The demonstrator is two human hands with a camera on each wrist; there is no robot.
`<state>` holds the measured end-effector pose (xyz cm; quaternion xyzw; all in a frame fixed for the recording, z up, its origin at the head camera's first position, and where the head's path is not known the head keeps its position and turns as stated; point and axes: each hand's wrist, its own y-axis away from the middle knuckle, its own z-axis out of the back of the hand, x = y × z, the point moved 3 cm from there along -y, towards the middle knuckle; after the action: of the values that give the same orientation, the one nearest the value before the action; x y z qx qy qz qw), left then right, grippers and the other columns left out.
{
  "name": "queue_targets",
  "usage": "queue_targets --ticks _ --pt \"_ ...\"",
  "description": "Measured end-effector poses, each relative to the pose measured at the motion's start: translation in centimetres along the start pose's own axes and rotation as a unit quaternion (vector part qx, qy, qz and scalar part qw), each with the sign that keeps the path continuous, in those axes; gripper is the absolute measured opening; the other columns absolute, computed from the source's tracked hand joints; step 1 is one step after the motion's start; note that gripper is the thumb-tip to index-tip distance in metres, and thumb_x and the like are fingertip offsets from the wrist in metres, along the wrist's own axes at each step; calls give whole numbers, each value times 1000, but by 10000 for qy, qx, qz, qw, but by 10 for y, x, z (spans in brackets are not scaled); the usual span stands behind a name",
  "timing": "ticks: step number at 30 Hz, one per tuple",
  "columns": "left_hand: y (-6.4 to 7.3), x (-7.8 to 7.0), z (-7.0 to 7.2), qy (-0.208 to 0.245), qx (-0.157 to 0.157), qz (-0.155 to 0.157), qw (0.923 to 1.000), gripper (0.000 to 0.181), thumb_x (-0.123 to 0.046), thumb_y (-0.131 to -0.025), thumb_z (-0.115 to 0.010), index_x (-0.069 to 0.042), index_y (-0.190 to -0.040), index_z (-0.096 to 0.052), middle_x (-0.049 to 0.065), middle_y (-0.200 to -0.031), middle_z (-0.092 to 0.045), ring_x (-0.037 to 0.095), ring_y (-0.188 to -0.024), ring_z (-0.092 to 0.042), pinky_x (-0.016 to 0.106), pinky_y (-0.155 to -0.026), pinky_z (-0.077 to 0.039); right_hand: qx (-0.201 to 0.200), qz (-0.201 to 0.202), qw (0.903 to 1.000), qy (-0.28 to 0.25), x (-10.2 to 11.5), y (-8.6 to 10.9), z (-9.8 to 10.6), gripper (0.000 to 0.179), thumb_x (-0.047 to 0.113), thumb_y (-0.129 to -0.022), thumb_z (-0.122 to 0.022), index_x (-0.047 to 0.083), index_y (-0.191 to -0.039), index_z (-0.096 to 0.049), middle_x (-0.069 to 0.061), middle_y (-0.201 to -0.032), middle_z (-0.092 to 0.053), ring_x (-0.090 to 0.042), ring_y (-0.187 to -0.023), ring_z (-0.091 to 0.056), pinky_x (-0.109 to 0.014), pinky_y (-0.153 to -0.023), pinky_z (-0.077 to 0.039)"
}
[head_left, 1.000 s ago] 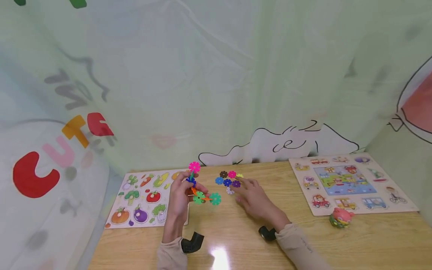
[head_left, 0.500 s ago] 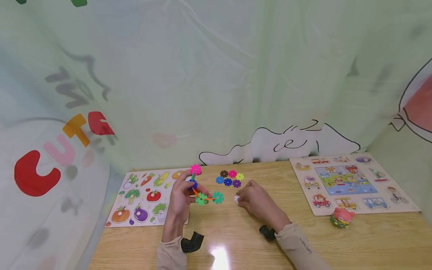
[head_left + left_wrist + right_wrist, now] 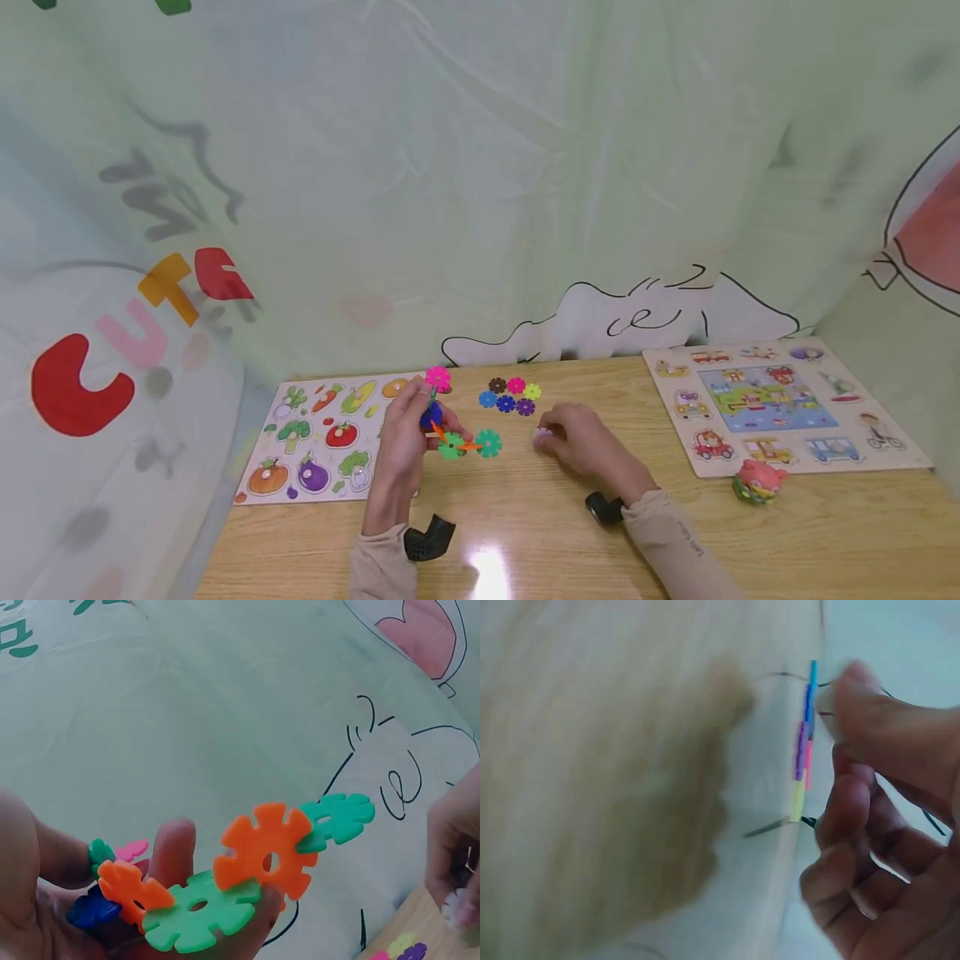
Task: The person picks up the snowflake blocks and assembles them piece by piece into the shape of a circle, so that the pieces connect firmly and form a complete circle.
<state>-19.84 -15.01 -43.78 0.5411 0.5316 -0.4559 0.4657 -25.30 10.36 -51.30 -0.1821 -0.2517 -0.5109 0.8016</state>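
In the head view, my left hand [image 3: 402, 437] grips a chain of joined plastic snowflake discs, its fingers curled around the blue disc [image 3: 431, 416]. A pink disc [image 3: 438, 379] tops the chain. Toward the right it runs through a light green disc [image 3: 452, 446] to a teal disc [image 3: 489, 443]. Orange discs [image 3: 262, 851] link these in the left wrist view. My right hand [image 3: 588, 443], low over the table, pinches a white snowflake disc [image 3: 541, 434] between thumb and fingers. That disc is partly hidden by the fingertips.
Several loose discs lie grouped on the wooden table [image 3: 480, 508], a dark blue disc [image 3: 506, 404] among them. A vegetable puzzle board [image 3: 318, 450] is at left, partly behind my left arm. A vehicle puzzle board [image 3: 840, 467] and a pink toy figure [image 3: 760, 481] are at right.
My right hand has left the grouped discs, drawn the white disc away to the right and now pinches it. The chain in my left hand has shifted slightly right and down.
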Motion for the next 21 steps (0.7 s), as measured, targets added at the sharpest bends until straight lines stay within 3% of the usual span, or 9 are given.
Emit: queue_targets --ticks 4,8,11,15,18,21 --pt "1 -1 -4 80 333 -70 9994 28 -27 -117 -33 -4 -114 -50 0 -72 -64 21 -67 -78 21 -49 -45 -486 499 9966 -449 4 -2 10 8 15 -102 -71 11 -98 -77 5 -82 -61 -10 -75 -52 -24 -65 -47" --pt "3 -3 -12 147 841 -330 9958 31 -30 -117 -33 -3 -114 -49 -1 -71 -62 21 -67 -78 20 -49 -45 -985 854 9850 -1127 16 0 21 12 8 -106 -64 6 -102 -75 1 -84 -64 -7 -75 -57 -23 -65 -53" --pt "5 -3 -18 157 1159 -537 9917 36 -32 -118 -35 1 -115 -48 0 -70 -61 21 -66 -78 21 -50 -53 -1304 880 9708 -1809 26 4 29 12 4 -105 -63 1 -111 -74 -5 -90 -69 -8 -78 -65 -23 -71 -61" --pt "6 -4 -26 149 1410 -588 9881 38 -34 -118 -35 1 -113 -49 -1 -70 -62 20 -64 -78 25 -52 -59 -1805 787 9455 -2593 38 11 41 12 2 -103 -67 -3 -113 -70 -13 -96 -71 -12 -81 -69 -22 -76 -63" --pt "7 -4 -32 139 1568 -595 9857 37 -33 -118 -34 0 -110 -49 -2 -68 -63 20 -63 -77 24 -50 -58 -2163 858 9304 -2833 47 16 48 7 0 -102 -68 -4 -107 -69 -14 -95 -71 -10 -81 -68 -18 -77 -62" --pt "9 -5 -38 100 1752 -636 9824 42 -32 -118 -33 7 -106 -45 -2 -65 -62 18 -61 -77 24 -49 -57 -2412 1255 9178 -2892 56 21 53 4 -6 -99 -68 -5 -103 -69 -15 -94 -71 -7 -82 -67 -16 -79 -61"
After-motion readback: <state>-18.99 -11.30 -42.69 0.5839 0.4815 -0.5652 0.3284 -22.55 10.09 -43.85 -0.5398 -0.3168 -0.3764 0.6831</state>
